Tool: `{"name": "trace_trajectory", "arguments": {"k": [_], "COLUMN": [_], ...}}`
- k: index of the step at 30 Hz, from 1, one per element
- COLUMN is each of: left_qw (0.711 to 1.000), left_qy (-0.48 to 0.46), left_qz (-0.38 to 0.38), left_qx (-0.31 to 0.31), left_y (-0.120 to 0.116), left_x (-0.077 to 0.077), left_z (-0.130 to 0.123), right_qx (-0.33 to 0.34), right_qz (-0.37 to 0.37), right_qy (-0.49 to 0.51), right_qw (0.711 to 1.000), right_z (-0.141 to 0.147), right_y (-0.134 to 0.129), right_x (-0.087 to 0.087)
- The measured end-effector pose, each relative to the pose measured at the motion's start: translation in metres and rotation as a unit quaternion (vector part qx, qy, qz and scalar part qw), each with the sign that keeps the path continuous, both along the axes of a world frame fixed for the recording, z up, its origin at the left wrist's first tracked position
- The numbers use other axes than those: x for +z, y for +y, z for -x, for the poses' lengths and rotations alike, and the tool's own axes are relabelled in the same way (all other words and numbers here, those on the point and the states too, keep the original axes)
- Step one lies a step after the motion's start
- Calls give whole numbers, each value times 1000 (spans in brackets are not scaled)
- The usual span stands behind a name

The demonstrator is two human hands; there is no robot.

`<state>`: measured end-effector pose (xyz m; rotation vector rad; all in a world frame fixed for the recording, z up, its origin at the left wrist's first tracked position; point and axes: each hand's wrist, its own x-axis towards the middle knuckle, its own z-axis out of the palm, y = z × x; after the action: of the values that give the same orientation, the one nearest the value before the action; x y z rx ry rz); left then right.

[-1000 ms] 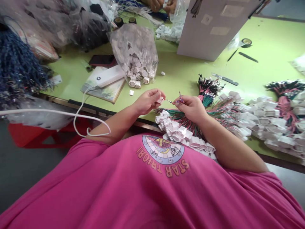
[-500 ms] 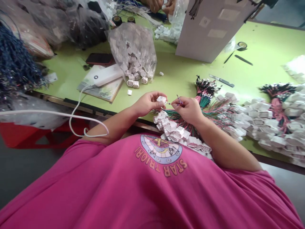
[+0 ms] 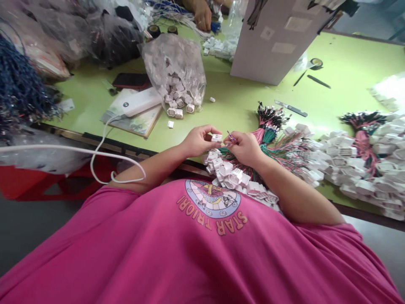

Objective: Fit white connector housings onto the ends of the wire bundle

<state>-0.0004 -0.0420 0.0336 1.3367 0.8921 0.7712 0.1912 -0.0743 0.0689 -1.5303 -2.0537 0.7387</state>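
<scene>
Between the thumb and fingers of my left hand (image 3: 201,140) is a small white connector housing (image 3: 217,138), its slotted face showing. Close to its right side, my right hand (image 3: 245,147) pinches thin wires (image 3: 231,137) with purplish ends. Whether a wire tip sits inside the housing is too small to tell. Beneath my hands lies a bundle of pink and green wires (image 3: 284,152) with black and metal tips at its far end. Many white connector housings (image 3: 232,175) hang from these wires along the table's front edge, close to my shirt.
A clear bag (image 3: 177,76) of white housings stands beyond my left hand, beside a white power bank (image 3: 142,102) on a notebook and a phone (image 3: 130,80). A craft knife (image 3: 291,108) and a grey box (image 3: 262,46) lie beyond my right hand. A co-worker's hand (image 3: 202,17) is at the back.
The housing in my left hand has turned so its slotted face shows, and my right hand has come closer to it. At the back, one co-worker's hand has moved lower.
</scene>
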Motion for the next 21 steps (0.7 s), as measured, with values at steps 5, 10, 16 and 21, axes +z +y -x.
{"name": "trace_trajectory", "arguments": {"k": [5,10,16,21], "left_qw": [999,992,948,940], "left_qy": [28,68,184,187], "left_qz": [-29,-102,-231,-268], "left_qx": [0,-20,-123,-97], "left_y": [0,-3,-25,-36], "left_x": [-4,6,29,27], "left_z": [-8,-1,20,22], "right_qx": [-5,20,10,156], "right_qz": [3,65,167,106], "right_qy": [-1,92,69,-222], "right_qw": [1000,993,984,957], "right_z": [1,-8,-6,26], "right_y": [-1,8,41,46], "right_x": [-4,2,9,-6]}}
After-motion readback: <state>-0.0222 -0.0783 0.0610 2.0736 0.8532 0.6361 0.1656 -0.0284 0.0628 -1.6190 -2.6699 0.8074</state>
